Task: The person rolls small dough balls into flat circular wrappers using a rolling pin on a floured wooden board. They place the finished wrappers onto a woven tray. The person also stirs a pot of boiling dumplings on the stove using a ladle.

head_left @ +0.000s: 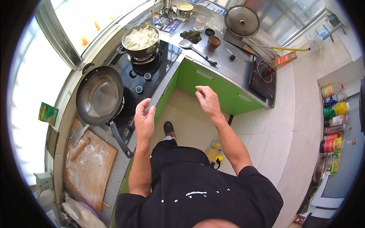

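My left hand [144, 121] hovers by the front edge of the stove counter, fingers loosely curved and thumb apart, with nothing in it. Over the floor in front of the green cabinet, my right hand [208, 102] hangs in the air, its fingers bent, apart and holding nothing. Nearest my left hand is a dark wok [99, 95] on the left burner, its long handle [121, 140] pointing toward me. Behind it, a pot [141, 48] on the other burner is heaped with pale food, perhaps dumplings. Two knobs [139, 90] stand on the black glass cooktop [167, 51].
A floured wooden board [93, 167] with a rolling pin [80, 149] lies left. The far counter bears a spatula [186, 43], a brown cup [213, 43], a glass lid [235, 53] and an induction cooker [263, 76]. Bottles [336, 110] line the right; a yellow jug [213, 155] stands on the floor.
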### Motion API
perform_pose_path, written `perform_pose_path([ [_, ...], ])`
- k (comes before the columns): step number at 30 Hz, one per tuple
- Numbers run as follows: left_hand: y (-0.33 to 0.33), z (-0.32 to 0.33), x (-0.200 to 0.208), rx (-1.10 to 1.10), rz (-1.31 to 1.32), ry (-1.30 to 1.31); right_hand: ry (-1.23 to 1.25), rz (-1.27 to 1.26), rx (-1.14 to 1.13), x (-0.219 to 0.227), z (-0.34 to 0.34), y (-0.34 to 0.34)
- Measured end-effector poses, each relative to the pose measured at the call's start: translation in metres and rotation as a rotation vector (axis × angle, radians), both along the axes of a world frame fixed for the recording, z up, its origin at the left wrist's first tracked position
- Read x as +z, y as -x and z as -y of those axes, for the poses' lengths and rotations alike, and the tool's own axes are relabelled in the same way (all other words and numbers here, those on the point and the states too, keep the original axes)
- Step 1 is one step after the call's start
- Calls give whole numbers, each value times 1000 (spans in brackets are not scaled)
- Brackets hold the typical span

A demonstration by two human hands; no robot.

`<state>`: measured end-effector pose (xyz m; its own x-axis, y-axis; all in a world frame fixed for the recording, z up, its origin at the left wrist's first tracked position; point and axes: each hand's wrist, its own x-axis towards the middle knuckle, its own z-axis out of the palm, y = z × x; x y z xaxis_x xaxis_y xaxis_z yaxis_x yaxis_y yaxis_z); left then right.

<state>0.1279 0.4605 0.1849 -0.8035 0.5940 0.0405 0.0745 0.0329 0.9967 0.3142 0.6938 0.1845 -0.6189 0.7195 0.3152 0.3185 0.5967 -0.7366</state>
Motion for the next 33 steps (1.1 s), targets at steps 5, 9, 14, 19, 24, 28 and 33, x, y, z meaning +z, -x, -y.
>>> perform_pose_path([
  [5,38,-76,1,-26,28,62,-36,114,-84,-24,-111,30],
  [9,68,-116,3,18,19,35,-64,213,-139,-53,-192,56],
  [14,95,-145,9,167,41,126,-177,417,-135,-107,-283,90],
  [19,106,-169,-7,378,138,65,-282,602,-124,-150,-350,116],
  [24,102,-188,-6,543,171,55,-127,803,-16,-147,-370,144],
  [28,99,-210,-14,561,179,27,-114,798,51,-147,-386,151],
  [33,108,-228,-14,540,169,70,-83,717,74,-156,-390,153],
])
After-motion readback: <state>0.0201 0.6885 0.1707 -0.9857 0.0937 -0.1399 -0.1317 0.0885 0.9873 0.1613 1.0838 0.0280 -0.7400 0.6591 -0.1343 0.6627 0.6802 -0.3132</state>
